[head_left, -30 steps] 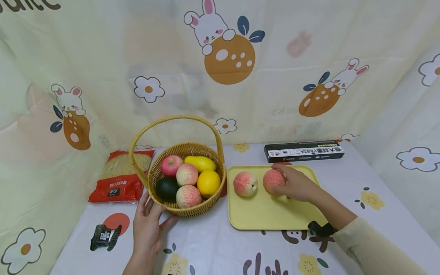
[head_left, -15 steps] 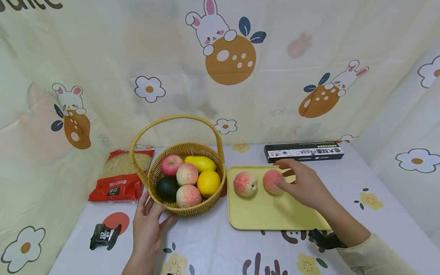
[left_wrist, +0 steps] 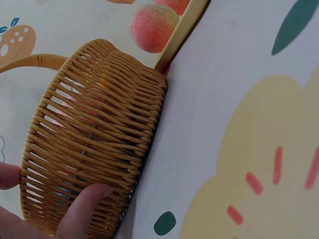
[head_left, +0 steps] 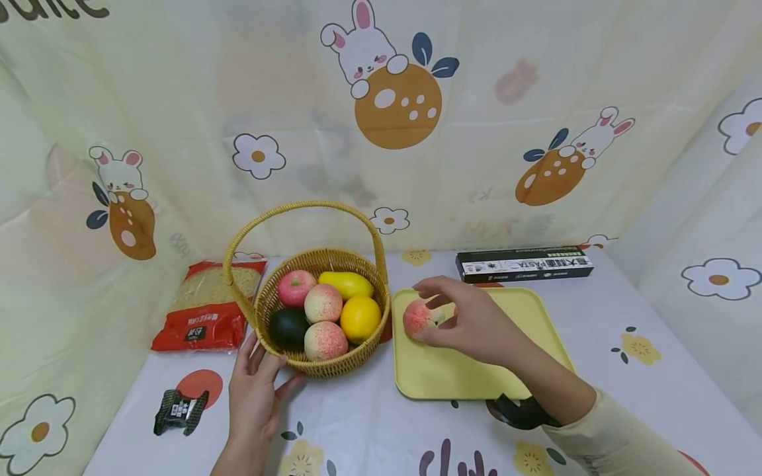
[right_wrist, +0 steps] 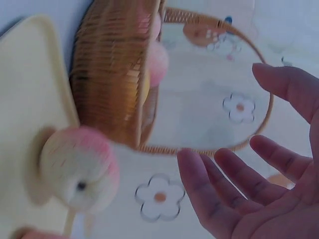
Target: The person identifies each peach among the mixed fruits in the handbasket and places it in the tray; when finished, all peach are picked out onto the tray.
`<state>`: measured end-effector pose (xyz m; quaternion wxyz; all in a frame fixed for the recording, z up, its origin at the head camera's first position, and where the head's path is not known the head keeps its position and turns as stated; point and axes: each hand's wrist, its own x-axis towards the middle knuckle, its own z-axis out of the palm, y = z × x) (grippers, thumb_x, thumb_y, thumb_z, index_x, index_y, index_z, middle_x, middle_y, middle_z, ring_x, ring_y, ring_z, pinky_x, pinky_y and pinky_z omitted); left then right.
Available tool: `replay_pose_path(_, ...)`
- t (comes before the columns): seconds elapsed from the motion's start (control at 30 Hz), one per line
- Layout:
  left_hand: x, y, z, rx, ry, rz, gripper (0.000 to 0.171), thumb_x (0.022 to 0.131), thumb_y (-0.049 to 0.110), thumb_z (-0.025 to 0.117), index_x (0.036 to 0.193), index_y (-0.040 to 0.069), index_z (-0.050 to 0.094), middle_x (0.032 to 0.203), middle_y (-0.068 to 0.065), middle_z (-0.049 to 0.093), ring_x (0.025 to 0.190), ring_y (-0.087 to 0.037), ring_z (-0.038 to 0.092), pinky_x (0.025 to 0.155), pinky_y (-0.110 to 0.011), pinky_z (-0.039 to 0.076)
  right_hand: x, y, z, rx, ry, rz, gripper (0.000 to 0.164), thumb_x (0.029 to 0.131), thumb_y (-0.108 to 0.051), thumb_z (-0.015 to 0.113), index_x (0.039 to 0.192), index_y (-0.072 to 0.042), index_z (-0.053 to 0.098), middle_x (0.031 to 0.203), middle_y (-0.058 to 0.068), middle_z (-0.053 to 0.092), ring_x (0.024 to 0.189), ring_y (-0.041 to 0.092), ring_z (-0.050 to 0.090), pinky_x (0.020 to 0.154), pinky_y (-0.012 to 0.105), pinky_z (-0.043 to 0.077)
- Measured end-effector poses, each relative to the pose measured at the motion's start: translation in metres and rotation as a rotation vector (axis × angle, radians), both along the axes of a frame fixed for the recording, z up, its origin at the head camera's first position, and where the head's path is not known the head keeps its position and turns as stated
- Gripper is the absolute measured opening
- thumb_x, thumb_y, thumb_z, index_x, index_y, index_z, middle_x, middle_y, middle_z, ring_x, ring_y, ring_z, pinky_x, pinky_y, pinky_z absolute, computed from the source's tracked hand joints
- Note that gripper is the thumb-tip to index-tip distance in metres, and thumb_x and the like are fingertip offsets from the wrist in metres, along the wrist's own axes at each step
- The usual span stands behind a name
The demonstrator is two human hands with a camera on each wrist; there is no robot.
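Holding the right hand (head_left: pixel 473 324) spread, thumb and fingers apart and gripping nothing, near the peach (head_left: pixel 417 320) on the tray (head_left: pixel 434 378), just right of the basket (head_left: pixel 336 367). Resting the left hand (head_left: pixel 254 393), fingers loosely spread, against the basket's near left side. Could send the peach rolling toward the basket by nudging it off-centre, or tip the basket by pressing too hard. Losing most of a second peach (left_wrist: pixel 173 5), farther right of the basket, behind the right hand in the head view. Probably not touching the peach, though too blurred to be sure.
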<state>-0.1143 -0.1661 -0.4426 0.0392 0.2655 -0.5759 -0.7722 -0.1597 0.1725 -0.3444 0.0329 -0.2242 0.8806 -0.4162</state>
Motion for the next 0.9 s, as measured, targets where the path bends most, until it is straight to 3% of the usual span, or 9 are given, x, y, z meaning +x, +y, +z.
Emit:
replay_pose_path(0.13,0.000,0.000,0.000,-0.001,0.000,0.000,0.080,0.102,0.012,0.060,0.169,0.034,0.023,0.175,-0.004,0.029,0.144,-0.029,0.049,0.087,-0.043,0.066,-0.003,-0.023,0.007,0.010,-0.006,0.084,0.068,0.084,-0.029,0.090,0.144,-0.017,0.061,0.141,0.004,0.066,0.122,0.029,0.067,0.085,0.031,0.066)
replay_pose_path(0.27,-0.001,0.000,-0.001,-0.002,0.003,-0.002,0.079,0.102,0.012,0.060,0.169,0.035,0.024,0.174,-0.003,0.029,0.143,-0.029,0.050,0.087,-0.044,0.066,-0.011,-0.045,0.011,0.065,0.065,0.161,0.068,0.083,-0.028,0.090,0.143,-0.014,0.062,0.137,0.003,0.068,0.117,0.022,0.067,0.084,0.027,0.063)
replay_pose_path(0.37,-0.001,-0.001,-0.001,-0.004,0.000,-0.001,0.080,0.102,0.013,0.061,0.169,0.035,0.023,0.175,-0.003,0.029,0.144,-0.029,0.049,0.088,-0.045,0.066,-0.019,-0.059,0.013,0.110,0.086,0.202,0.069,0.082,-0.029,0.090,0.143,-0.014,0.061,0.136,0.004,0.068,0.116,0.022,0.066,0.087,0.030,0.061)
replay_pose_path(0.57,-0.001,-0.001,-0.001,-0.005,-0.005,0.003,0.081,0.102,0.013,0.062,0.169,0.037,0.023,0.175,-0.003,0.027,0.145,-0.030,0.048,0.089,-0.046,0.065,-0.035,-0.083,0.015,0.166,0.017,0.246,0.075,0.081,-0.035,0.089,0.147,-0.018,0.058,0.146,0.002,0.063,0.126,0.027,0.065,0.105,0.045,0.057)
replay_pose_path(0.9,-0.001,0.000,-0.001,-0.008,-0.009,-0.005,0.080,0.103,0.015,0.062,0.169,0.036,0.022,0.176,-0.004,0.027,0.146,-0.030,0.048,0.088,-0.045,0.065,-0.063,-0.117,0.015,0.230,-0.004,0.332,0.077,0.082,-0.031,0.088,0.149,-0.012,0.055,0.149,0.011,0.061,0.134,0.034,0.060,0.110,0.047,0.055)
